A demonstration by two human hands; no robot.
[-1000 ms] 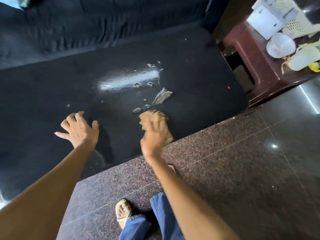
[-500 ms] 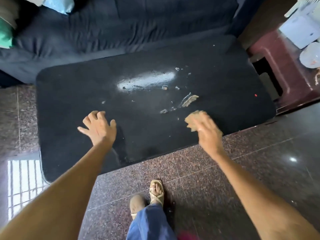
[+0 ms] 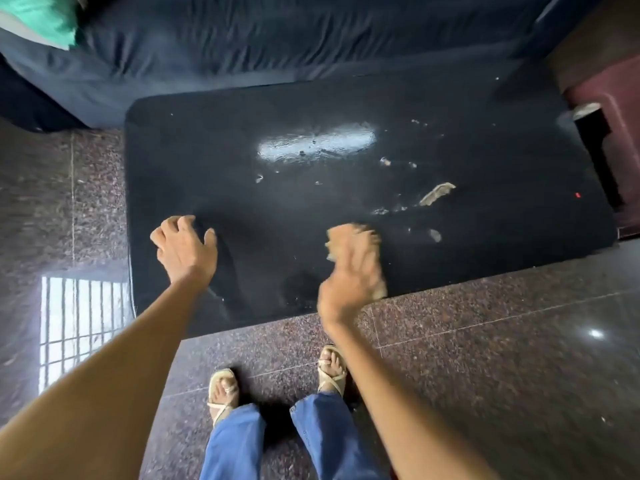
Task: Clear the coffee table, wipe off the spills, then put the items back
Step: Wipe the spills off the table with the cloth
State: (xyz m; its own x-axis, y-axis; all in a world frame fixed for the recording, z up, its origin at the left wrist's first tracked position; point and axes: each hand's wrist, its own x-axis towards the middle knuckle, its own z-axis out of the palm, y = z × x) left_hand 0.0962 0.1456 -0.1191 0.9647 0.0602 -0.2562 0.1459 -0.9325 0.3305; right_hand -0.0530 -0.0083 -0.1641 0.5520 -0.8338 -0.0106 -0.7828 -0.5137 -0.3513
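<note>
Now rt hand (image 3: 349, 271) on cloth (image 3: 341, 237)

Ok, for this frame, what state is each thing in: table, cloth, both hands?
coffee table: cleared of items, spills not yet wiped off
spills: scattered right of centre
cloth: under the right hand, on the table
left hand: on the table, holds nothing
right hand: on the cloth, blurred

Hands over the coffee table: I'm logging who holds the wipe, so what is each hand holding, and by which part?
The right hand presses a tan cloth flat under its palm; the exact grip is blurred. The left hand holds nothing, resting on the coffee table.
</note>
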